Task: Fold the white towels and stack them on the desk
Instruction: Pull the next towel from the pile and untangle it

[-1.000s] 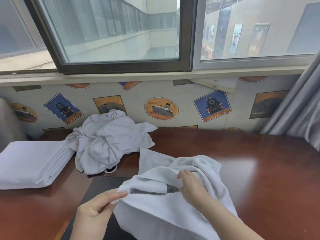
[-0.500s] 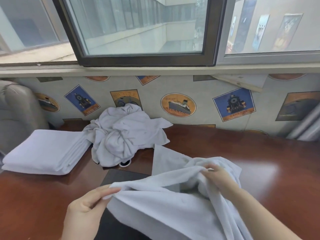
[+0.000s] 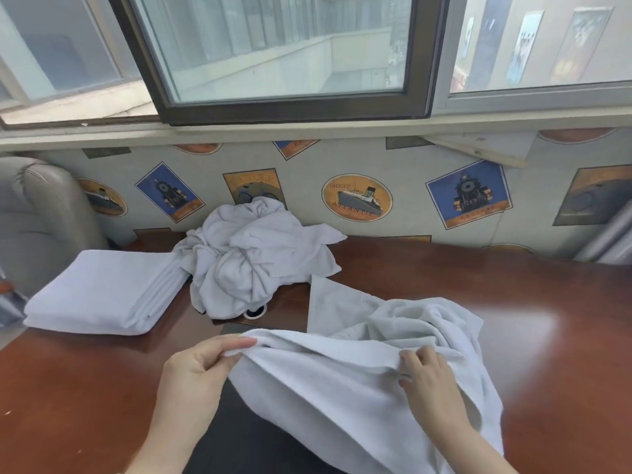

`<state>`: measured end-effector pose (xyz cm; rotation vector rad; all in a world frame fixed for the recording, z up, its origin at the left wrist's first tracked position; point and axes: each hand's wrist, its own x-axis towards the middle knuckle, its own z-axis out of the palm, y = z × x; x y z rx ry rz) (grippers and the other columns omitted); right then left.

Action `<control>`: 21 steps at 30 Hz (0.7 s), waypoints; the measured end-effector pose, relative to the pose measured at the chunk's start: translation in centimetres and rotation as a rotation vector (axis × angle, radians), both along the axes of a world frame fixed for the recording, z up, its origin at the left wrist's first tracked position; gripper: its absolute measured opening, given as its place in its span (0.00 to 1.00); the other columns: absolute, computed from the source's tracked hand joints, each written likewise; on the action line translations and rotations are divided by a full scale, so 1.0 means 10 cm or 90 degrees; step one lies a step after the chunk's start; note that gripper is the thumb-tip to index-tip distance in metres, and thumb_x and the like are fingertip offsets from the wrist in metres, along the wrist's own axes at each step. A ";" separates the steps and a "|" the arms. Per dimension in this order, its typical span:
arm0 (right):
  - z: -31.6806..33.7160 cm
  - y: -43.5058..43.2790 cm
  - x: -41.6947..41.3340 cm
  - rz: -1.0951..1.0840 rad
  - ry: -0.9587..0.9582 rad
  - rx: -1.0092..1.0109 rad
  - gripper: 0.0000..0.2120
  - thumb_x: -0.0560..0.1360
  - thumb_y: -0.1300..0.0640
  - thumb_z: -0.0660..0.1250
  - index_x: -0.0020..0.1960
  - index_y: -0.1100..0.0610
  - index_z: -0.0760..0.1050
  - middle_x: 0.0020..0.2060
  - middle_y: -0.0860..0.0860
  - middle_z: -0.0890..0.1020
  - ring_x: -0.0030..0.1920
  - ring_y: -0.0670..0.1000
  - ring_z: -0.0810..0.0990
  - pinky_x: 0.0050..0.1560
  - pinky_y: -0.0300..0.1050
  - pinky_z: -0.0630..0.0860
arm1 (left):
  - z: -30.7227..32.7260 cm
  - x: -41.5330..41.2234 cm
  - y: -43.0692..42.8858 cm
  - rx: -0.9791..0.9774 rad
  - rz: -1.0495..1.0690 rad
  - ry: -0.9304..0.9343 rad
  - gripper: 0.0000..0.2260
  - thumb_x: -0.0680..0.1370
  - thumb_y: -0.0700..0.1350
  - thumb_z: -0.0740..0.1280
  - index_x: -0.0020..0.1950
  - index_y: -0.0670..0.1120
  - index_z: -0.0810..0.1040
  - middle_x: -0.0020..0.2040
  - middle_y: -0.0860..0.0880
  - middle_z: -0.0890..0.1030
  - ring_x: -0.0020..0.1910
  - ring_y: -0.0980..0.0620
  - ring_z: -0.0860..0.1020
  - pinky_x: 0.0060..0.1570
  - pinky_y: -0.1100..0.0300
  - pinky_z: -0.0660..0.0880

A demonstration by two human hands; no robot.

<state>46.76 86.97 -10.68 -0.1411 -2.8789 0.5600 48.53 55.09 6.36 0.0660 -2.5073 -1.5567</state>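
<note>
1. The white towel (image 3: pixel 342 391) lies crumpled at the near edge of the bench (image 3: pixel 530 302), its held hem running left to right.
2. The left grip (image 3: pixel 201 367) pinches the hem's left end; the right grip (image 3: pixel 427 381) clutches it further right with curled fingers.

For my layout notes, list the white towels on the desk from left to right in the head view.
folded towel stack → crumpled towel pile → loose towel at the front
</note>
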 end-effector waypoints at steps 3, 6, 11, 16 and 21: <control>0.08 -0.03 -0.07 -0.012 0.026 -0.056 0.08 0.69 0.58 0.77 0.41 0.54 0.77 0.41 0.48 0.70 0.39 0.54 0.74 0.33 0.49 0.74 | 0.02 0.01 0.01 -0.004 0.000 -0.006 0.21 0.75 0.32 0.70 0.41 0.61 0.86 0.46 0.62 0.85 0.50 0.64 0.81 0.52 0.68 0.74; 0.32 -0.09 -0.04 0.013 0.026 -0.178 0.06 0.79 0.56 0.65 0.48 0.52 0.81 0.45 0.42 0.74 0.44 0.46 0.76 0.44 0.44 0.74 | 0.00 0.01 0.02 -0.005 0.008 -0.010 0.21 0.75 0.33 0.70 0.41 0.62 0.86 0.45 0.62 0.85 0.49 0.65 0.81 0.50 0.72 0.73; 0.65 -0.06 0.35 -0.104 0.114 -0.398 0.09 0.78 0.64 0.63 0.43 0.51 0.71 0.28 0.47 0.80 0.35 0.42 0.78 0.38 0.30 0.70 | -0.01 -0.08 -0.01 0.012 0.041 0.004 0.18 0.76 0.37 0.71 0.44 0.63 0.85 0.43 0.61 0.85 0.47 0.64 0.81 0.45 0.75 0.72; 0.15 -0.13 0.76 0.076 -0.036 -0.197 0.22 0.62 0.70 0.68 0.42 0.44 0.68 0.42 0.33 0.71 0.30 0.35 0.69 0.28 0.24 0.65 | -0.01 -0.26 0.00 0.006 0.039 0.011 0.15 0.76 0.39 0.71 0.43 0.62 0.85 0.38 0.51 0.85 0.41 0.48 0.80 0.39 0.66 0.72; 0.04 -0.36 0.74 0.113 -0.094 -0.090 0.25 0.57 0.35 0.64 0.47 0.50 0.74 0.44 0.44 0.72 0.30 0.47 0.76 0.23 0.35 0.68 | 0.03 -0.31 0.08 -0.006 0.026 0.015 0.15 0.77 0.40 0.71 0.43 0.62 0.85 0.35 0.49 0.83 0.35 0.51 0.78 0.39 0.57 0.75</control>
